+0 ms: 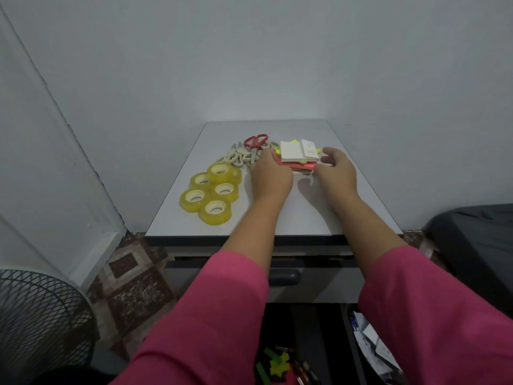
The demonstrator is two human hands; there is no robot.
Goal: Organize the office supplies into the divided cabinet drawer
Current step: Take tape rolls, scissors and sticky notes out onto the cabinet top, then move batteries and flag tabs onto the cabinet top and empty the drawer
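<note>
A stack of sticky-note pads (299, 155), white on top with pink and yellow below, lies toward the back of the grey cabinet top (291, 215). My left hand (270, 176) grips its left side and my right hand (334, 169) curls around its right side. Left of the stack lie red-handled scissors (254, 144) and cream-handled scissors (238, 158). Several yellow tape rolls (212, 191) sit in a cluster at the left. Below, an open drawer (347, 345) shows pens and a yellow-green item (280, 366) in one compartment and papers (373, 343) in another.
A shut upper drawer with a dark handle (286, 276) sits above the open one. A black mesh fan (41, 315) stands at lower left. A dark object (477, 245) lies right of the cabinet. The wall is just behind the cabinet.
</note>
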